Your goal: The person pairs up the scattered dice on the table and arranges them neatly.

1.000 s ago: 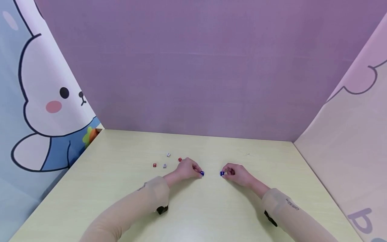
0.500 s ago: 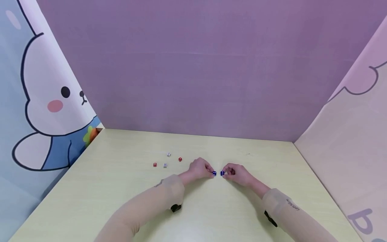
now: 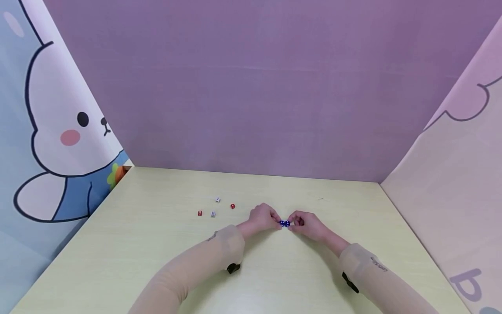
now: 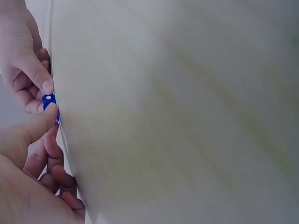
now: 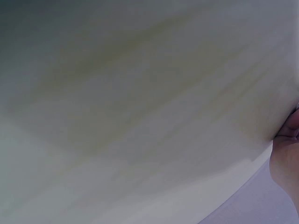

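Observation:
Two small blue dice with white pips sit side by side on the table, touching or nearly so. My left hand pinches the left blue die between thumb and fingertips. From the other side, my right hand pinches the right blue die. In the left wrist view both hands meet at the blue dice, whose faces are partly covered by a thumb. Only the edge of my right hand shows in the right wrist view, and no die can be seen there.
Left of my hands lie a red die, a white die, a second white die and another red die, spaced apart. A purple backdrop rises behind the pale table.
My left hand has slid right with its blue die, closing the gap to the other blue die. The right hand has stayed in place, holding its die.

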A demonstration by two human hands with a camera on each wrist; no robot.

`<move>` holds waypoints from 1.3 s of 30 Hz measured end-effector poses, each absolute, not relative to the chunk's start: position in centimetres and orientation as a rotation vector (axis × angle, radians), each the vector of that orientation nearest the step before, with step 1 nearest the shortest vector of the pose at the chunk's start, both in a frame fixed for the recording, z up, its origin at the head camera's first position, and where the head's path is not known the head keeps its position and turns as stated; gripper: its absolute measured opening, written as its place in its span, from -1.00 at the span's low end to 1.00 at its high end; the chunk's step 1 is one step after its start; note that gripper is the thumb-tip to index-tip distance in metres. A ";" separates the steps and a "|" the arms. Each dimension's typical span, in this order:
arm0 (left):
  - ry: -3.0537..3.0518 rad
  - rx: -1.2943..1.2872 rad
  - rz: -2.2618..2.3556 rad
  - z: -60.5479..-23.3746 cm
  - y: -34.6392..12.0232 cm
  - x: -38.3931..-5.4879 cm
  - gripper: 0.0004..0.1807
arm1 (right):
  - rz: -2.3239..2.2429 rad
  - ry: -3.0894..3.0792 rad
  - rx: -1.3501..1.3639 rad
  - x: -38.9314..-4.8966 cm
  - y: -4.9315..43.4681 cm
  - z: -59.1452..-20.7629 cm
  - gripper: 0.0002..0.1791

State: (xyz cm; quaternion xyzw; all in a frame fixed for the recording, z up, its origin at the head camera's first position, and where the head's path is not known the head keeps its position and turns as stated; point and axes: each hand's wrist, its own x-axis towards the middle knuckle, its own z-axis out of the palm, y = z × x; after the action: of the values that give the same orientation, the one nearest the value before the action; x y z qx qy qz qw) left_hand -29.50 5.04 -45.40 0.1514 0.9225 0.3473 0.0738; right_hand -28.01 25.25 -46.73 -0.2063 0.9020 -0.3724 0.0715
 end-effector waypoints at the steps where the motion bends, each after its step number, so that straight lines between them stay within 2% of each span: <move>1: 2.770 0.452 1.042 -45.4 5.1 -29.6 -0.81 | -1.120 2.712 -0.616 -28.1 25.3 -46.8 -0.84; 10: 2.739 0.437 1.110 -45.4 5.1 -29.9 -0.81 | -1.121 2.708 -0.632 -28.6 25.3 -46.7 -0.84; 17: 2.719 0.464 1.107 -45.3 3.2 -30.4 -0.75 | -1.102 2.713 -0.614 -28.9 25.3 -46.8 -0.83; 30: 2.816 0.535 1.089 -44.2 -4.5 -30.6 -0.67 | -1.105 2.691 -0.555 -29.5 25.8 -46.8 -0.84; 39: 3.095 0.581 0.813 -44.7 -10.4 -30.7 -0.65 | -1.095 2.687 -0.573 -30.1 25.9 -47.0 -0.83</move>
State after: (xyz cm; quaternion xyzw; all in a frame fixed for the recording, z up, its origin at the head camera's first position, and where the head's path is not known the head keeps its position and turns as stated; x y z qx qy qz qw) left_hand -30.72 -10.39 -44.70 0.1784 0.9502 0.2496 -0.0553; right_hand -30.05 25.95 -46.95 -0.1930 0.9047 -0.3686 0.0919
